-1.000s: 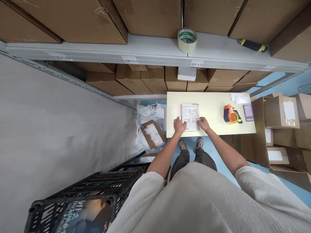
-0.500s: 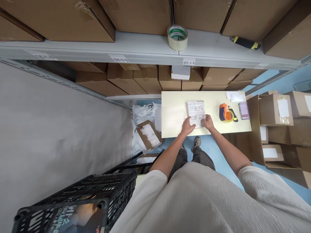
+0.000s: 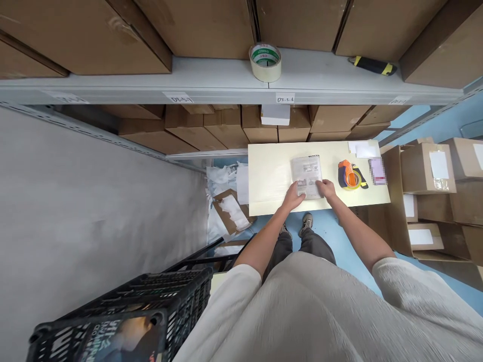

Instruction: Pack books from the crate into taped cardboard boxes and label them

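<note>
A flat rectangular packet [image 3: 307, 173] with a printed grey-and-white face, seemingly in clear plastic wrap, is over the front middle of the cream table [image 3: 266, 176]. My left hand [image 3: 293, 197] grips its near left corner, the thumb lying on the top face. On its right edge, near the front, my right hand [image 3: 326, 189] holds it with the thumb on top. The fingers underneath are hidden. To the right of the packet lies an orange tape dispenser [image 3: 347, 173] with a roll of yellowish tape, and a black-and-yellow cutter [image 3: 362, 180] sits partly behind it.
White papers [image 3: 364, 149] and a pixelated purple item [image 3: 377, 171] lie at the table's right end. Cardboard boxes [image 3: 418, 168] stand beyond it. A shelf [image 3: 226, 70] ahead bears a tape roll [image 3: 265, 63] and a utility knife [image 3: 373, 65]. A black crate [image 3: 181, 296] stands lower left.
The packet has shifted slightly right over the table and its angle has changed a little, both hands moving with it. The whole view has also shifted slightly.
</note>
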Demonstrator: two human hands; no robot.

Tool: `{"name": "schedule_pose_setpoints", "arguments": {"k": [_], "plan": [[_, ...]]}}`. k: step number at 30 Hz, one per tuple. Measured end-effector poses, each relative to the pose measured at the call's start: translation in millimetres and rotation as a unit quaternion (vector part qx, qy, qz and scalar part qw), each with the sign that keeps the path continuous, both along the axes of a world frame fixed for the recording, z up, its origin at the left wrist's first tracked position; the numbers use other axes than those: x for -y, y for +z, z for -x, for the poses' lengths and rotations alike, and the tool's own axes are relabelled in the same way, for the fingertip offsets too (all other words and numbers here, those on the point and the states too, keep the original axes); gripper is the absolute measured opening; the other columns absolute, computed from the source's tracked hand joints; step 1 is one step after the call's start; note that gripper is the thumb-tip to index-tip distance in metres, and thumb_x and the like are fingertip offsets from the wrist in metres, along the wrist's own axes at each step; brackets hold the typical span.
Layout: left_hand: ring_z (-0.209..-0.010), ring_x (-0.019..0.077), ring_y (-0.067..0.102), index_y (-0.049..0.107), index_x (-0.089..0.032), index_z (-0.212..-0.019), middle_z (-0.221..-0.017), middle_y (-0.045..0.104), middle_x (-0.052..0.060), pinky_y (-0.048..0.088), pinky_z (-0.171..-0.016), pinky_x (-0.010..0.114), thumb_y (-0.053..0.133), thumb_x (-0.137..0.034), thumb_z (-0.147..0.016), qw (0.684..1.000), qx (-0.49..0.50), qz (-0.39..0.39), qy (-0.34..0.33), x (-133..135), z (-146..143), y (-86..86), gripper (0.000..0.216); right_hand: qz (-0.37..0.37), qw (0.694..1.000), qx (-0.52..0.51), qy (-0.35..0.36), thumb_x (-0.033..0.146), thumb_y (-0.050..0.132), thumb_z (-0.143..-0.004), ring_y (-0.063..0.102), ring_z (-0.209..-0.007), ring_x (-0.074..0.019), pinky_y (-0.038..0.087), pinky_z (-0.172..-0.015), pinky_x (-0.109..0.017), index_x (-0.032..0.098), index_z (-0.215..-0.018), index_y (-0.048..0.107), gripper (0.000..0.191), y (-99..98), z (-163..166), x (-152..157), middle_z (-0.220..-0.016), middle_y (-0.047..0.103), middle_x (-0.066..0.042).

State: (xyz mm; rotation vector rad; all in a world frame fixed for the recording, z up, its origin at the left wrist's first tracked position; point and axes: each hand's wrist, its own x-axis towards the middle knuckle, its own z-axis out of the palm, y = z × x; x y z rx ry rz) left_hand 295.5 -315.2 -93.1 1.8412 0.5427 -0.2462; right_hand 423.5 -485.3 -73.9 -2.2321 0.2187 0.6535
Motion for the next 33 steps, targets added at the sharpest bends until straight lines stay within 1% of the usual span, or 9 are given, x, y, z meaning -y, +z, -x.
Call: {"name": "schedule_pose_setpoints", "arguments": {"k": [3, 7, 10, 13, 17, 20, 22, 27, 33], "plan": [[-0.160, 0.0337, 0.047, 0.063, -0.020, -0.152, -0.166, 0.056, 0.016, 0.036, -0.134, 0.047, 0.071, -0.033, -0.094, 0.999, 0.000, -0.007, 0.044, -4, -2, 7.6, 0.060, -0.021, 0.997, 0.068, 0.016, 0.059, 0.065, -0.084, 0.066, -0.091, -0.0252, 0.054, -0.088, -0.037, 0.024, -0.082, 0.063, 0.035, 18.5, 8, -24, -0.089, 0.071, -0.007], [-0.136, 0.0295, 0.066, 0.074, -0.023, -0.126, -0.144, 0.069, 0.015, 0.049, -0.122, 0.046, 0.056, -0.039, -0.106, 0.981, 0.045, -0.023, 0.187, -24, 4, 23.6, 0.031, -0.076, 0.989, 0.105, 0.074, 0.072, 0.041, -0.100, 0.068, -0.105, -0.0282, 0.051, -0.103, -0.041, 0.024, -0.084, 0.068, 0.058, 32.5, 26, -59, -0.105, 0.075, -0.011], [-0.113, 0.0245, 0.074, 0.068, -0.026, -0.128, -0.121, 0.077, 0.009, 0.057, -0.105, 0.039, 0.041, -0.045, -0.114, 0.966, 0.045, -0.003, 0.256, -47, 19, 33.8, 0.035, -0.088, 0.990, 0.063, 0.091, 0.072, 0.037, -0.102, 0.069, -0.110, -0.0286, 0.052, -0.106, -0.042, 0.024, -0.095, 0.071, 0.059, 25.8, 37, -76, -0.117, 0.077, -0.011], [-0.107, 0.0253, 0.075, 0.059, -0.028, -0.140, -0.110, 0.080, 0.005, 0.057, -0.100, 0.038, 0.044, -0.048, -0.114, 0.960, -0.020, -0.016, 0.279, -71, 35, 35.3, 0.036, -0.066, 0.992, 0.023, 0.109, 0.060, 0.051, -0.099, 0.070, -0.117, -0.0282, 0.053, -0.109, -0.041, 0.024, -0.107, 0.071, 0.043, 8.2, 43, -84, -0.124, 0.077, -0.010], [-0.125, 0.0297, 0.071, 0.059, -0.027, -0.144, -0.128, 0.077, 0.010, 0.053, -0.112, 0.043, 0.054, -0.039, -0.108, 0.965, -0.089, -0.064, 0.237, -91, 48, 23.3, 0.039, -0.010, 0.992, -0.017, 0.125, 0.046, 0.063, -0.091, 0.070, -0.126, -0.0284, 0.053, -0.111, -0.042, 0.022, -0.127, 0.069, 0.043, -14.9, 49, -89, -0.133, 0.075, -0.013], [-0.141, 0.0377, 0.061, 0.066, -0.023, -0.139, -0.142, 0.069, 0.018, 0.045, -0.123, 0.051, 0.062, -0.034, -0.099, 0.964, -0.129, -0.129, 0.194, -96, 50, 13.0, 0.042, -0.005, 0.990, -0.036, 0.136, 0.043, 0.064, -0.091, 0.073, -0.122, -0.0274, 0.056, -0.109, -0.043, 0.022, -0.137, 0.063, 0.051, -25.1, 54, -93, -0.132, 0.075, -0.013], [-0.141, 0.0393, 0.061, 0.067, -0.020, -0.139, -0.142, 0.068, 0.020, 0.045, -0.123, 0.051, 0.064, -0.034, -0.097, 0.963, -0.151, -0.142, 0.172, -95, 51, 9.2, 0.045, -0.012, 0.990, -0.044, 0.132, 0.042, 0.064, -0.090, 0.074, -0.118, -0.0268, 0.058, -0.107, -0.043, 0.022, -0.142, 0.060, 0.056, -28.6, 58, -96, -0.131, 0.076, -0.013], [-0.133, 0.0341, 0.066, 0.063, -0.016, -0.144, -0.137, 0.069, 0.019, 0.051, -0.115, 0.043, 0.058, -0.031, -0.100, 0.974, -0.132, -0.136, 0.124, -80, 43, 8.3, 0.047, -0.001, 0.993, -0.030, 0.116, 0.043, 0.065, -0.087, 0.075, -0.118, -0.0279, 0.059, -0.105, -0.042, 0.021, -0.144, 0.057, 0.061, -27.4, 56, -89, -0.134, 0.076, -0.014], [-0.142, 0.0352, 0.059, 0.061, -0.021, -0.147, -0.149, 0.061, 0.018, 0.047, -0.120, 0.044, 0.063, -0.034, -0.097, 0.982, -0.105, -0.156, 0.034, -41, 6, 8.0, 0.052, 0.043, 0.997, 0.022, 0.052, 0.043, 0.067, -0.082, 0.072, -0.121, -0.0319, 0.056, -0.109, -0.043, 0.018, -0.139, 0.061, 0.063, -15.0, 32, -41, -0.136, 0.074, -0.017]]}}
